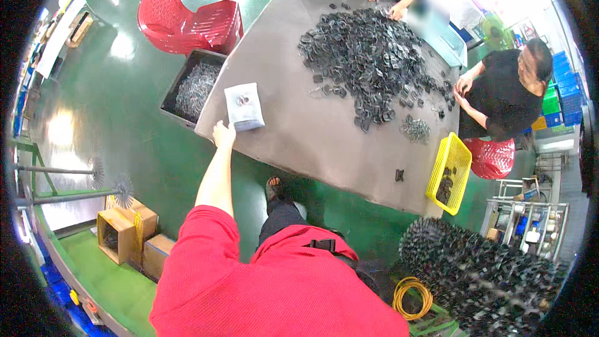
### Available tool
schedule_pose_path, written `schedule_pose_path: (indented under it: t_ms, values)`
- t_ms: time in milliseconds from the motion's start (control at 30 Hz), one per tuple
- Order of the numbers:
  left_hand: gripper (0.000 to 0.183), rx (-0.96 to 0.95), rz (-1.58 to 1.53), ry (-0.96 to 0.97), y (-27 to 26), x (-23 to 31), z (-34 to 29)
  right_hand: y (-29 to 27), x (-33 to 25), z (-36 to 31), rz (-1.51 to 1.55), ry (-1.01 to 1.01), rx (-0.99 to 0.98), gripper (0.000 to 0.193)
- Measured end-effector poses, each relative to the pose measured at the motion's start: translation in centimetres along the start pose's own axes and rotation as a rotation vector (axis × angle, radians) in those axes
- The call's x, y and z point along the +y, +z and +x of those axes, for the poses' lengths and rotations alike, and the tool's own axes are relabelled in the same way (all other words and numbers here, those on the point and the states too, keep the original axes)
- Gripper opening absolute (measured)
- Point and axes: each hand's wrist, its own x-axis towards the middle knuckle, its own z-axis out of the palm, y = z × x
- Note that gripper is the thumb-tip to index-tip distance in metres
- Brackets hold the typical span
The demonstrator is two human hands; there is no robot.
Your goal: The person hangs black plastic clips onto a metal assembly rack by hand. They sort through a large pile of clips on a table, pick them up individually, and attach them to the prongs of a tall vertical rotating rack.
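Note:
My left hand (223,133) reaches out to the table's near-left edge. Its fingers are closed at the lower left corner of a white and grey flat packet (243,112), which has a small dark picture on its face. The packet lies at the left side of the grey-covered table (281,143). My right hand is out of the picture. Farther across the table spreads a big heap of small black plastic parts (368,56). A little pile of clear parts (415,130) sits near its right end, and one lone black part (399,175) lies toward the near edge.
Left of the table stand a black crate (181,112) of small shiny parts and red chairs (187,15). A yellow basket (444,178) is at the table's right corner. Two people (511,90) handle parts across the table. A rack of black parts (480,274) stands lower right.

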Motion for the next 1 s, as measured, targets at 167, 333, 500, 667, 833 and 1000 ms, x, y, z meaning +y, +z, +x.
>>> schedule_pose_path:
  t_ms: [167, 333, 500, 667, 833, 1000]
  values:
    - [0.069, -0.131, -0.409, -0.197, 5.8, -2.3, 2.3, 7.2, 0.3, -7.1, 0.126, 0.100, -0.090, 0.027]
    - [0.061, -0.129, -0.646, -0.285, 6.9, 0.8, -1.7, 11.8, 0.6, -10.6, 0.203, 0.140, -0.220, 0.025]
    - [0.060, -0.034, -0.397, -0.326, 3.2, 1.4, -4.2, 17.9, -0.5, -11.0, 0.314, 0.102, -0.426, 0.023]
    - [0.062, 0.101, -0.332, -0.363, -1.6, -2.3, -10.5, 23.2, -2.2, -11.0, 0.422, 0.056, -0.638, 0.022]
    - [0.059, 0.146, -0.322, -0.560, 0.1, -12.2, -17.3, 28.4, -5.0, -12.2, 0.543, 0.005, -0.838, 0.020]
    - [0.059, 0.133, -0.207, -0.735, 0.2, -15.8, -24.0, 32.9, -9.2, -14.1, 0.666, -0.070, -1.010, 0.019]
